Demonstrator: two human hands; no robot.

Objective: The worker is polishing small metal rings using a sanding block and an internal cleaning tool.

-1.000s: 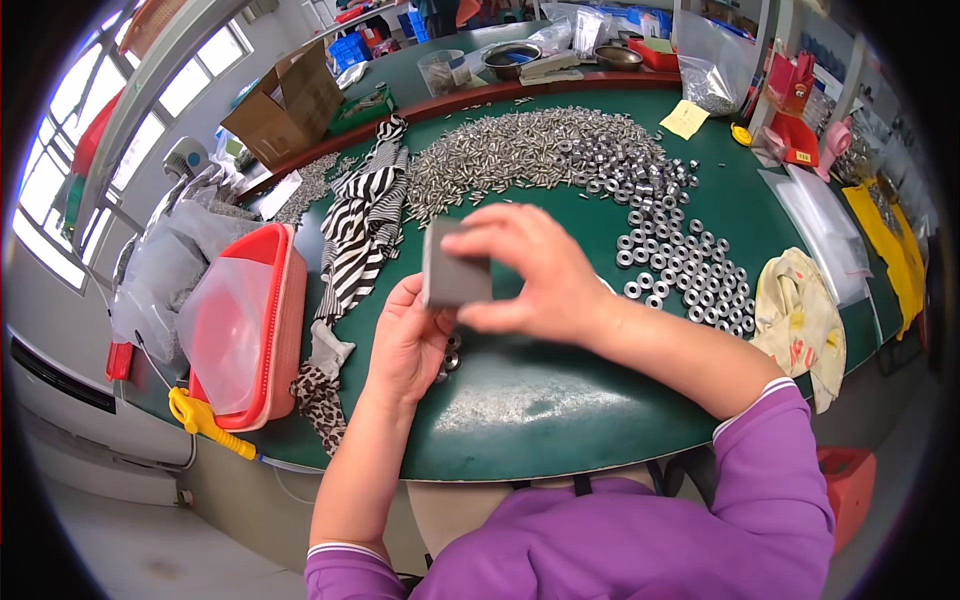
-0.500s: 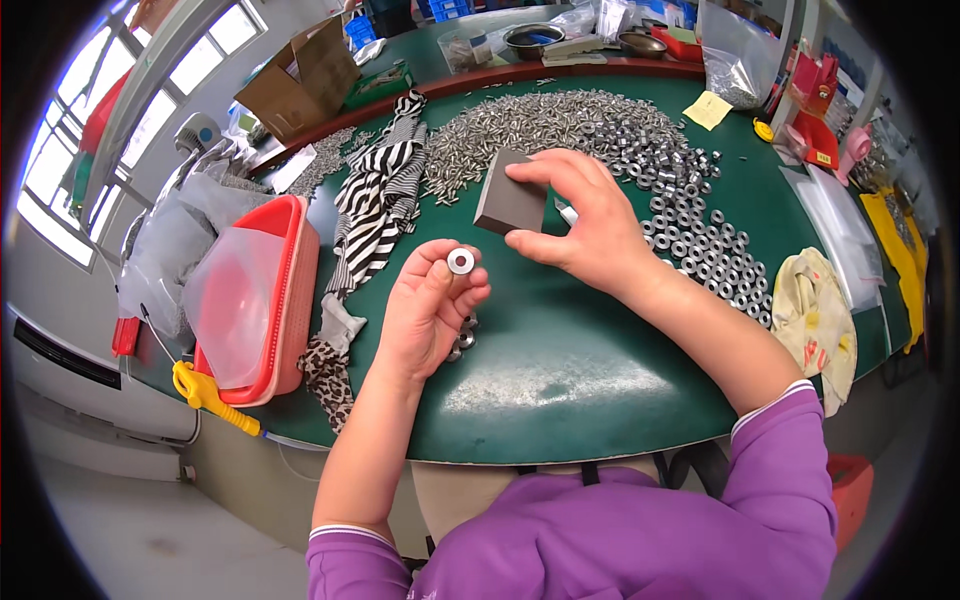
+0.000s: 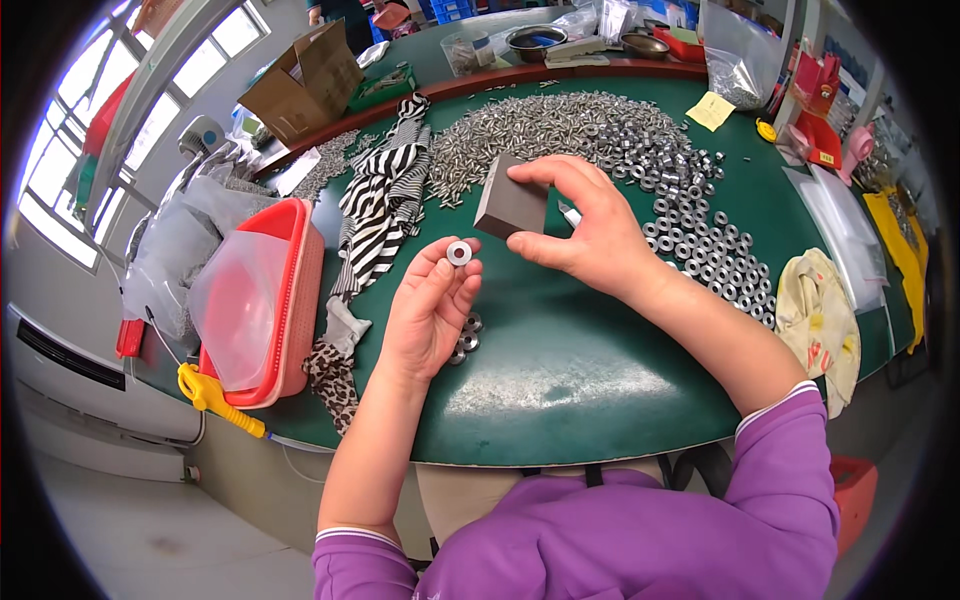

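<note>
Between the thumb and fingers of my left hand (image 3: 428, 305) is a small metal ring (image 3: 459, 253), its round hole facing up toward me. My right hand (image 3: 592, 225) grips a dark grey rectangular block (image 3: 512, 197) by its right side, thumb below and forefinger on top. A small white-tipped item (image 3: 569, 214) shows by the right palm, partly hidden; its kind I cannot make out. Several loose metal rings (image 3: 468, 340) lie on the green tabletop (image 3: 560, 385) beside my left wrist. Many more rings (image 3: 712, 258) spread out beyond my right forearm.
A heap of small metal pins (image 3: 510, 125) covers the table's far middle. Striped cloth (image 3: 380, 215) and a red basket (image 3: 312, 300) stand to the left, with a yellow-handled air gun (image 3: 210, 390) near it. A pale stained glove (image 3: 818, 320) lies right.
The left hand, with its ring, has shifted slightly and its fingers have drawn in a little. The right hand holds the block almost unmoved.
</note>
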